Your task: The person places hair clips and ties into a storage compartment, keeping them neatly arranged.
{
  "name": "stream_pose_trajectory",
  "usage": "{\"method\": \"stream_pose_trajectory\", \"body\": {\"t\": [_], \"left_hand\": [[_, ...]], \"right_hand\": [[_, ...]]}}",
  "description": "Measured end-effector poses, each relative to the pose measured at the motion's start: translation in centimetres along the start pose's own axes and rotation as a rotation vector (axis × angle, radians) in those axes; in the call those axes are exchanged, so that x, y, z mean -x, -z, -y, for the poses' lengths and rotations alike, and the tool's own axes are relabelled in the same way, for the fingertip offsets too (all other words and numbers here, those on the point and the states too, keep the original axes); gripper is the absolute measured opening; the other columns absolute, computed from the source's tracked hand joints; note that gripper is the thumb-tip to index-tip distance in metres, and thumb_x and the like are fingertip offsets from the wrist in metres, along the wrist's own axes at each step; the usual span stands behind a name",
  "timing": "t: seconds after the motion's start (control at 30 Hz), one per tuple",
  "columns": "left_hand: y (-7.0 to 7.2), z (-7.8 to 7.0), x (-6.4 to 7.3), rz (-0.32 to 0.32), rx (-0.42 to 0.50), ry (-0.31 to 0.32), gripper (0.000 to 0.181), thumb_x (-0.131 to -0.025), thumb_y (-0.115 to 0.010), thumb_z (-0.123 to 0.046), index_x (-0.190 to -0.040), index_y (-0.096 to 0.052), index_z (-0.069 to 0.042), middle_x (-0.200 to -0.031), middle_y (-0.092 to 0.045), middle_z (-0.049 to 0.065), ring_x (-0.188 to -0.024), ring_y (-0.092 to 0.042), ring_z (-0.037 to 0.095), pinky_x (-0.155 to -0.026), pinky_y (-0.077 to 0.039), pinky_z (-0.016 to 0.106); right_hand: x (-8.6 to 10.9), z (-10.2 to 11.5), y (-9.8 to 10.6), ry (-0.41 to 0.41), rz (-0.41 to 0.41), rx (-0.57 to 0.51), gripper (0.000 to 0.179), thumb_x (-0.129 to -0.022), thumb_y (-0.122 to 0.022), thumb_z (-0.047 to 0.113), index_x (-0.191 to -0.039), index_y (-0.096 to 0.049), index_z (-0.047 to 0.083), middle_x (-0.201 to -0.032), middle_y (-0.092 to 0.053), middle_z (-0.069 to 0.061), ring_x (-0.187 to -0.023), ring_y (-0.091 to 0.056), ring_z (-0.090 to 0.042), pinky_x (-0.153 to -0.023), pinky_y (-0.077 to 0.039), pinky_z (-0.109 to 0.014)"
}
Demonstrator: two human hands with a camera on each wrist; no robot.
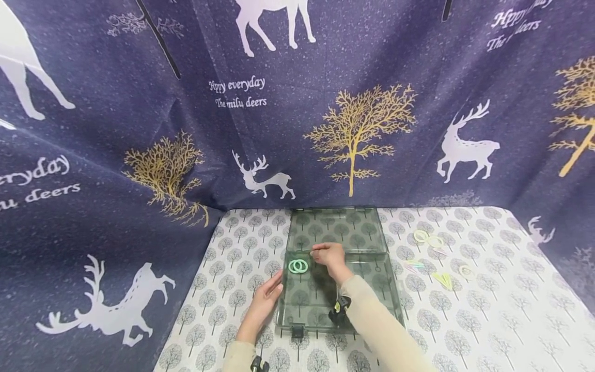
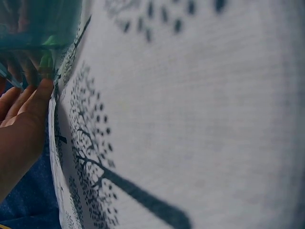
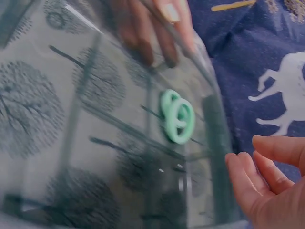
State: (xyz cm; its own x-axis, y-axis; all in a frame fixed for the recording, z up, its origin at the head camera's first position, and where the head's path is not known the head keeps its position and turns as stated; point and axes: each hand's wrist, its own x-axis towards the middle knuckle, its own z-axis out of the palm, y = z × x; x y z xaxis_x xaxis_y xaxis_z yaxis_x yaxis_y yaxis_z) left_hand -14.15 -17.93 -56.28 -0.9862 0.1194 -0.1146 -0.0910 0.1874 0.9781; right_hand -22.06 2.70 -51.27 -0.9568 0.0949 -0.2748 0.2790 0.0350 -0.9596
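Observation:
A see-through grey-green plastic box (image 1: 304,312) lies with its lid (image 1: 337,219) folded back on the table. Two mint-green rings (image 1: 298,266) overlap in the box's back left corner; the right wrist view shows the same rings (image 3: 179,117) closer. My left hand (image 1: 266,300) rests its fingertips against the box's left wall, thumb and fingers extended. Over the back part of the box, just right of the rings, is my right hand (image 1: 329,257). Its fingers (image 3: 243,176) are relaxed and slightly bent, with nothing between them and the thumb.
To the right of the box lie pale yellow rings (image 1: 421,236), a pink and blue bundle (image 1: 412,265) and a yellow-green V-shaped piece (image 1: 443,281). A dark latch (image 1: 297,331) sticks out at the box's front. Behind the table hangs a dark blue deer-print cloth (image 1: 288,129).

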Motion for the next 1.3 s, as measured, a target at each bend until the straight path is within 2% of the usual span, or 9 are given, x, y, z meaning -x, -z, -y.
{"method": "stream_pose_trajectory", "body": {"t": [0.17, 0.33, 0.47, 0.57, 0.63, 0.73, 0.9, 1.1, 1.3], "left_hand": [[-0.1, -2.0, 0.9, 0.012, 0.015, -0.007, 0.047, -0.098, -0.05, -0.004, -0.143, -0.039, 0.002, -0.147, -0.038, 0.022, -0.135, -0.036, 0.039, -0.113, -0.028, 0.046], [-0.2, -2.5, 1.1, 0.002, -0.004, -0.021, 0.046, -0.098, -0.05, -0.006, -0.143, -0.04, 0.001, -0.146, -0.039, 0.022, -0.134, -0.037, 0.04, -0.112, -0.029, 0.048], [-0.2, -1.9, 0.7, -0.004, 0.002, -0.001, 0.046, -0.098, -0.051, -0.006, -0.143, -0.041, -0.001, -0.146, -0.04, 0.019, -0.135, -0.037, 0.038, -0.113, -0.028, 0.047], [-0.2, -0.4, 0.0, -0.01, 0.003, 0.001, 0.047, -0.098, -0.051, -0.01, -0.144, -0.041, -0.004, -0.147, -0.041, 0.016, -0.136, -0.037, 0.035, -0.113, -0.029, 0.044], [-0.1, 0.5, -0.3, -0.015, 0.002, 0.006, 0.048, -0.098, -0.052, -0.012, -0.144, -0.042, -0.008, -0.147, -0.041, 0.014, -0.136, -0.038, 0.033, -0.113, -0.029, 0.043], [-0.1, 1.1, -0.5, -0.016, 0.0, -0.001, 0.048, -0.098, -0.052, -0.014, -0.145, -0.041, -0.008, -0.148, -0.04, 0.013, -0.137, -0.037, 0.033, -0.114, -0.029, 0.042], [0.0, 0.8, -0.3, -0.021, -0.015, -0.005, 0.048, -0.099, -0.051, -0.014, -0.145, -0.04, -0.007, -0.148, -0.04, 0.014, -0.136, -0.037, 0.034, -0.113, -0.029, 0.044], [0.0, 1.0, -0.4, -0.023, -0.022, -0.006, 0.048, -0.099, -0.052, -0.015, -0.145, -0.04, -0.007, -0.148, -0.041, 0.014, -0.136, -0.038, 0.034, -0.112, -0.031, 0.041], [-0.1, 1.1, -0.4, -0.008, 0.01, -0.013, 0.048, -0.099, -0.052, -0.013, -0.145, -0.041, -0.006, -0.147, -0.041, 0.015, -0.136, -0.038, 0.034, -0.113, -0.03, 0.04]], "right_hand": [[-0.5, 1.4, 1.7, 0.03, -0.033, -0.031, 0.019, -0.083, -0.068, -0.005, -0.101, -0.068, -0.009, -0.087, -0.071, -0.016, -0.086, -0.069, -0.033, -0.083, -0.059, -0.044], [-1.4, 2.6, 4.0, 0.078, -0.081, 0.003, 0.021, -0.083, -0.068, -0.004, -0.103, -0.068, -0.007, -0.089, -0.072, -0.014, -0.089, -0.068, -0.034, -0.081, -0.059, -0.041], [-2.3, 3.4, 6.3, 0.152, -0.124, 0.033, 0.024, -0.082, -0.069, -0.004, -0.105, -0.068, -0.007, -0.091, -0.072, -0.015, -0.077, -0.068, -0.016, -0.07, -0.059, -0.025], [-3.3, 3.5, 8.4, 0.224, -0.143, 0.055, 0.027, -0.081, -0.07, -0.005, -0.108, -0.067, -0.008, -0.095, -0.072, -0.018, -0.069, -0.062, -0.001, -0.064, -0.053, -0.013], [-3.8, 3.5, 9.8, 0.25, -0.154, 0.07, 0.029, -0.082, -0.069, -0.005, -0.11, -0.066, -0.009, -0.095, -0.072, -0.017, -0.068, -0.059, 0.004, -0.064, -0.051, -0.009], [-4.7, 3.4, 12.2, 0.265, -0.161, 0.067, 0.032, -0.083, -0.067, -0.005, -0.114, -0.062, -0.011, -0.093, -0.072, -0.013, -0.068, -0.058, 0.007, -0.066, -0.05, -0.007], [-5.5, 3.4, 16.2, 0.269, -0.226, 0.104, 0.036, -0.086, -0.067, -0.001, -0.12, -0.058, -0.011, -0.091, -0.072, -0.004, -0.07, -0.054, 0.011, -0.067, -0.047, -0.006], [-6.6, 2.1, 21.6, 0.248, -0.272, 0.068, 0.042, -0.089, -0.065, 0.001, -0.127, -0.053, -0.009, -0.079, -0.061, 0.022, -0.072, -0.055, 0.012, -0.071, -0.048, -0.005], [-6.5, 0.4, 26.0, 0.247, -0.296, 0.06, 0.028, -0.09, -0.066, 0.005, -0.117, -0.062, 0.008, -0.078, -0.06, 0.029, -0.075, -0.056, 0.013, -0.073, -0.046, -0.003]]}}
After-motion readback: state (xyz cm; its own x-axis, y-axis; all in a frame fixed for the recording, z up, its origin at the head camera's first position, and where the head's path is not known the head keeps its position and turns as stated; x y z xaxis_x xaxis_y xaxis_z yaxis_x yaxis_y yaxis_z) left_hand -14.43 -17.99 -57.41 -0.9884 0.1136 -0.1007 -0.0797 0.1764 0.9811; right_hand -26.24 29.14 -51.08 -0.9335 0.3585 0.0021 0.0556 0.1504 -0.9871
